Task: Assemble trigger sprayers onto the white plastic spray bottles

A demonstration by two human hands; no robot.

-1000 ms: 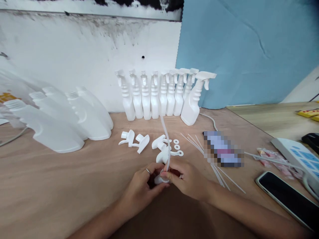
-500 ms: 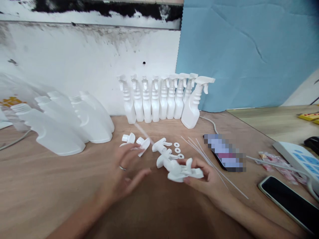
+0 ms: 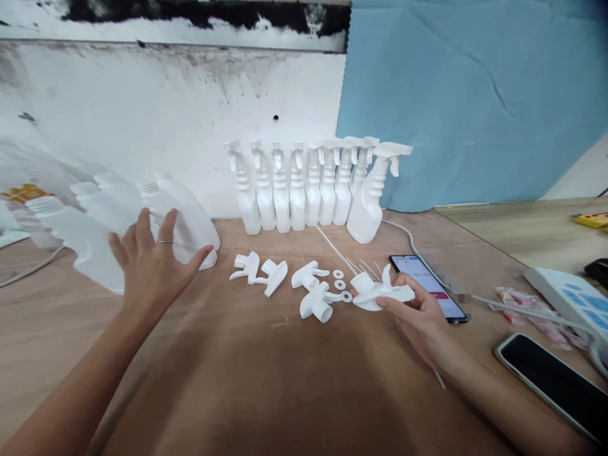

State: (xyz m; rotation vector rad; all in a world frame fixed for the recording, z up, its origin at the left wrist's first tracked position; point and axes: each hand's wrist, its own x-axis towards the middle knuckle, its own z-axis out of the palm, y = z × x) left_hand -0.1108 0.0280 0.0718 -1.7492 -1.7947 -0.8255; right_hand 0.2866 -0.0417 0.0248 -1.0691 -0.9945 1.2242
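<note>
My left hand [image 3: 152, 259] is spread in front of the white bottles without tops [image 3: 95, 244] at the left; whether its fingertips touch one cannot be made out. In my right hand [image 3: 420, 307] is a white spray head [image 3: 380, 294], held by its body, with a thin white tube [image 3: 335, 248] running from it up and to the left. Loose spray heads [image 3: 275, 275] lie on the table between my hands, several in all. Small white rings [image 3: 339, 285] lie just left of the held spray head.
Assembled spray bottles [image 3: 297, 190] stand in a row by the wall. A lit phone [image 3: 439, 294], a dark phone [image 3: 551, 380], a cable [image 3: 517, 310] and a white device with blue keys [image 3: 574, 297] are at the right. Thin tubes [image 3: 441, 380] lie under my right hand.
My left hand has moved left from the loose spray heads to the bottles without tops. My right hand, still holding its spray head, has shifted right and slightly up.
</note>
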